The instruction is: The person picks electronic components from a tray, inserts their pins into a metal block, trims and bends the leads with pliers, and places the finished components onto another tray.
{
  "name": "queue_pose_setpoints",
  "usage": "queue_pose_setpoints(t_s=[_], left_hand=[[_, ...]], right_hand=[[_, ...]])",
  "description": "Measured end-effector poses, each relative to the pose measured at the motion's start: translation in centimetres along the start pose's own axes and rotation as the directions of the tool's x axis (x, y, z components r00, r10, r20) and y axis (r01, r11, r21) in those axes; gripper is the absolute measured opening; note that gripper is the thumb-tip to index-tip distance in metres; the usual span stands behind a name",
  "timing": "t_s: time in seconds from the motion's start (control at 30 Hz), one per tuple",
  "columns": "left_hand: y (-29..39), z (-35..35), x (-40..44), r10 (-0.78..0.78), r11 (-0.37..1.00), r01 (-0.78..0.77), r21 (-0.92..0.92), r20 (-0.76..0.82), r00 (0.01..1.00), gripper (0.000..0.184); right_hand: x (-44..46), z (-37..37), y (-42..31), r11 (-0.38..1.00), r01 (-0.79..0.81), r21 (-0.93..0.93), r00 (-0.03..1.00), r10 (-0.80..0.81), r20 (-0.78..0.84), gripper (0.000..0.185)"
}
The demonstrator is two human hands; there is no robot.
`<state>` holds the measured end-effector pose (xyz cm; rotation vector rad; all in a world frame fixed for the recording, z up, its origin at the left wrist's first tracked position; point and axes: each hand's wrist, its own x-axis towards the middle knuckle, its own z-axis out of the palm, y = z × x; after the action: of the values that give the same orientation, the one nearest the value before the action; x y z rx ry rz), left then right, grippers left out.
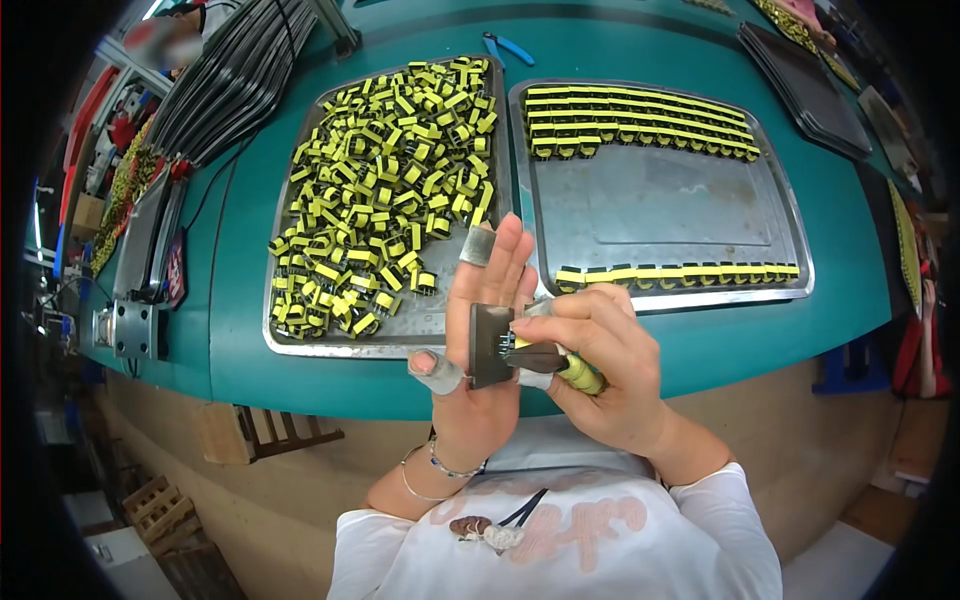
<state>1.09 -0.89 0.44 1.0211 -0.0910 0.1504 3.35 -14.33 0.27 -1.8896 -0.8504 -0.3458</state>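
My left hand (490,280) is palm up with its fingers stretched out, wrapped with grey tape on the thumb and one finger. A flat dark block (488,362) stands across its palm, by the base of the fingers. Thin metal pins (506,343) show at the block's right face; the part they belong to is mostly hidden. My right hand (610,350) is closed around a tool with a dark front and a yellow-green handle (581,375), whose kind I cannot make out. Its fingertips are at the pins, close to the block.
On the left, a metal tray (400,350) holds a heap of small yellow-and-black coil parts (380,190). Another metal tray (680,200) on the right has such parts in rows along its back and front. Blue-handled pliers (510,48) lie behind. Stacked dark trays (235,80) stand at the left.
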Motion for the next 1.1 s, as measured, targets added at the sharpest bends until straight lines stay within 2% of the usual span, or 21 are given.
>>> queue_pose_setpoints(t_s=[0.13,0.2,0.53,0.8,0.93,1.0,1.1], left_hand=[[-0.1,0.1,-0.2,-0.025,1.0,0.025,0.009,0.026,0.999,0.117],[-0.5,0.0,-0.3,0.027,0.999,-0.028,0.026,0.038,0.999,0.109],[-0.3,0.2,-0.3,0.066,0.997,-0.065,0.033,-0.021,0.998,0.102],[0.2,0.2,-0.3,0.009,0.995,-0.01,0.099,0.012,1.0,0.108],[0.0,0.1,-0.3,0.005,0.996,-0.006,0.091,0.014,1.0,0.107],[-0.2,-0.5,-0.3,-0.008,0.998,0.003,0.065,0.067,0.998,0.107],[-0.2,-0.7,-0.4,-0.005,0.997,-0.004,0.082,0.103,0.995,0.108]], right_hand=[[-0.2,0.3,0.5,0.98,-0.094,0.174,0.994,0.101,-0.031,0.039],[-0.5,0.7,1.1,0.947,-0.129,0.295,0.987,0.152,-0.056,0.034],[-0.6,0.1,1.0,0.984,-0.045,0.17,0.999,0.049,-0.015,0.036],[-0.4,0.1,0.8,0.995,0.006,0.099,0.999,-0.002,-0.042,0.045],[-0.5,-0.2,0.4,0.997,0.064,-0.037,0.998,-0.065,-0.025,0.046],[-0.6,-0.3,0.4,0.99,0.1,-0.098,0.995,-0.1,0.002,0.047],[-0.1,-0.8,0.0,0.996,0.065,-0.061,0.997,-0.062,0.038,0.044]])
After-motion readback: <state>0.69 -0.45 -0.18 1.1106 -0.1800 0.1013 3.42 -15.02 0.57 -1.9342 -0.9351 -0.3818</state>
